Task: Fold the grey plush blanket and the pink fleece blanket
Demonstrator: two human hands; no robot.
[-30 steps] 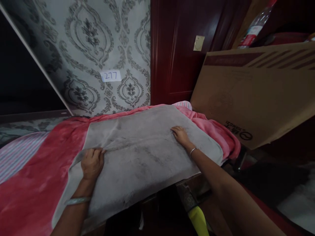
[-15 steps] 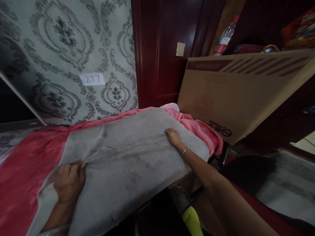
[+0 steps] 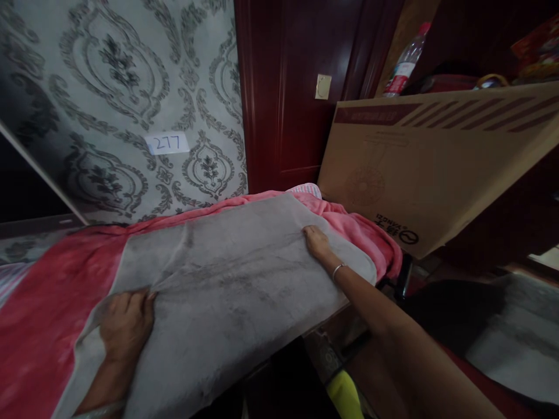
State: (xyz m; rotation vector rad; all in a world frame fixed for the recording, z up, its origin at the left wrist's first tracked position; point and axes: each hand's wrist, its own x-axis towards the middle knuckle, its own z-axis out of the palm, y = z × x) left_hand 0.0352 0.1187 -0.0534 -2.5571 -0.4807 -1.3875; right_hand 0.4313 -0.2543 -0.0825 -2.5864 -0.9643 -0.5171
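A grey plush blanket [image 3: 236, 285] lies spread over a pink blanket [image 3: 48, 302] on a bed. My left hand [image 3: 124, 320] presses on the grey blanket near its left edge, fingers curled and bunching the fabric into a fold. My right hand [image 3: 317, 241] lies flat on the far right part of the grey blanket, fingers stretched out, with a thin bangle at the wrist.
A large cardboard box [image 3: 432, 163] leans at the right beside the bed. Behind it stands dark red wooden panelling [image 3: 297, 87] with a plastic bottle [image 3: 406, 58] on top. Patterned wallpaper carries a label reading 277 [image 3: 166, 143]. A yellow-green object [image 3: 345, 396] sits below the bed edge.
The view has swung right. My left hand slid down and left along the grey blanket, drawing a fold with it. My right hand stayed on the far right part.
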